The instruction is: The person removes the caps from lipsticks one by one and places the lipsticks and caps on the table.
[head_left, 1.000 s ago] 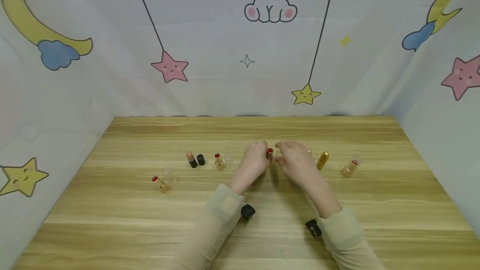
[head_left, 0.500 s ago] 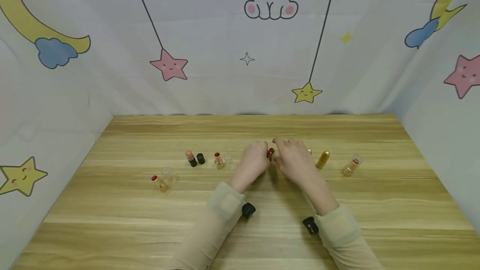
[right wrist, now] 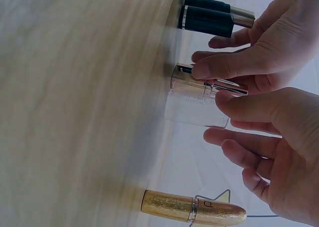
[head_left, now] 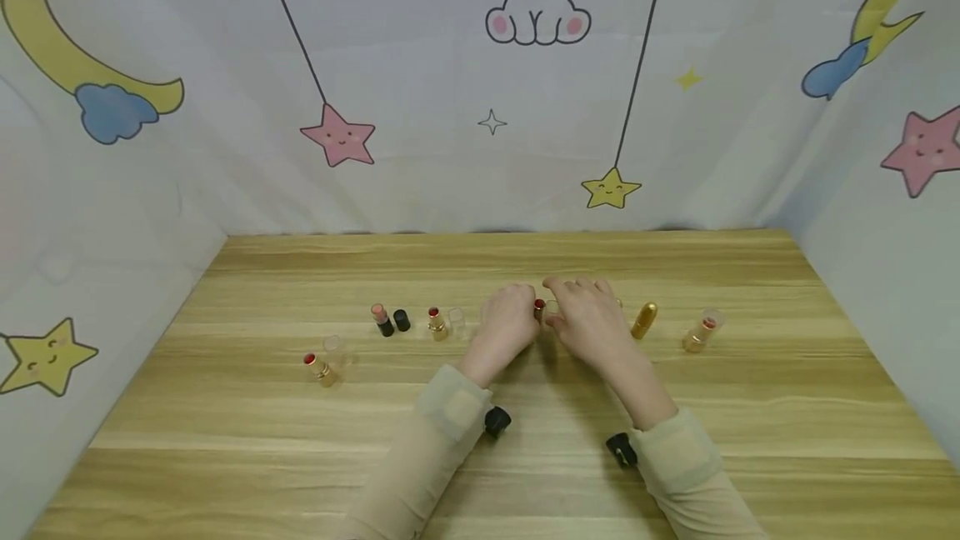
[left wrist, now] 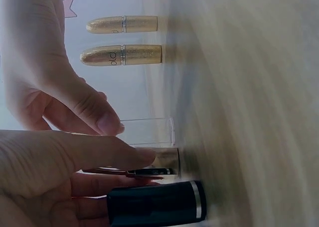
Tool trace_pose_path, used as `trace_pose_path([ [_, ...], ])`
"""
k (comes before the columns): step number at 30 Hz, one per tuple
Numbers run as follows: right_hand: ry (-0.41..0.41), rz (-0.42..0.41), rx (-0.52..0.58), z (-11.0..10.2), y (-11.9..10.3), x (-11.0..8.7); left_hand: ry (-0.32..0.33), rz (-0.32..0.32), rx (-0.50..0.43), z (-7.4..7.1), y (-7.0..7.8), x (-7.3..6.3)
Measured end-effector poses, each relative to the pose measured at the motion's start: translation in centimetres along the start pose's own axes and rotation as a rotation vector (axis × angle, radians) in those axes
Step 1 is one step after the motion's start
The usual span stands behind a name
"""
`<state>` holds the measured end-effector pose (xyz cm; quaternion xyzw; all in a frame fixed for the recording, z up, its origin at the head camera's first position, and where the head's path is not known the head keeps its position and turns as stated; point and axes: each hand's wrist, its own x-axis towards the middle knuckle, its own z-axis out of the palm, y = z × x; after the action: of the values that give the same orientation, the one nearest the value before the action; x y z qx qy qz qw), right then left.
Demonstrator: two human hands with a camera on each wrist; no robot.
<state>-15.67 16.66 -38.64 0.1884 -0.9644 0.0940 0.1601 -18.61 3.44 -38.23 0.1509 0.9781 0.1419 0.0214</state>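
A lipstick with a dark red tip point(head_left: 539, 307) stands on the table by my left hand point(head_left: 510, 319), whose thumb and fingers pinch its shiny tube point(right wrist: 192, 80), as the right wrist view shows. Directly beside it stands a clear cap point(right wrist: 192, 110), its open or closed end not readable. The thumb and forefinger of my right hand point(head_left: 592, 323) lie on either side of the cap's upper end and pinch it; the other fingers are loosely bent. A dark green-black lipstick piece point(left wrist: 154, 204) is close to my left fingers and hidden from the head view.
Leftward are a red lipstick point(head_left: 437, 325) with a clear cap point(head_left: 457, 322), a peach lipstick point(head_left: 382, 319) with a black cap point(head_left: 402, 320), and another red lipstick point(head_left: 320, 368). Gold bullet-shaped tubes point(head_left: 644, 320) and a lipstick point(head_left: 700, 335) with a clear cap stand rightward.
My right hand has shifted slightly left, its thumb and forefinger closer about the clear cap. The left hand stays at the red lipstick, which tilts only slightly.
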Motion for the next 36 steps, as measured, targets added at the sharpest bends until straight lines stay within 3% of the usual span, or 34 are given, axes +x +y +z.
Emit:
trace_pose_path([
  [10, -0.073, 0.052, 0.053, -1.3, -0.2, -0.3, 0.003, -0.002, -0.004, 0.0, -0.2, -0.6],
  [17, 0.015, 0.056, 0.062, -3.5, 0.4, -0.6, 0.039, 0.049, -0.058, -1.1, -0.2, -1.4],
  [23, 0.053, 0.072, 0.094, -4.5, 1.3, -1.1, 0.18, 0.108, 0.007, -1.9, 0.6, -2.9],
  [27, 0.066, 0.093, 0.113, -5.0, 1.8, -1.4, 0.308, 0.192, 0.123, -2.1, 2.0, -4.0],
  [29, 0.081, 0.098, 0.117, -5.3, 2.1, -1.6, 0.346, 0.232, 0.13, -2.0, 2.7, -4.4],
  [32, 0.107, 0.097, 0.115, -5.8, 2.5, -1.9, 0.349, 0.276, 0.072, -1.9, 3.5, -4.7],
  [36, 0.126, 0.098, 0.119, -6.1, 2.7, -2.3, 0.312, 0.283, -0.051, -1.5, 4.2, -4.7],
])
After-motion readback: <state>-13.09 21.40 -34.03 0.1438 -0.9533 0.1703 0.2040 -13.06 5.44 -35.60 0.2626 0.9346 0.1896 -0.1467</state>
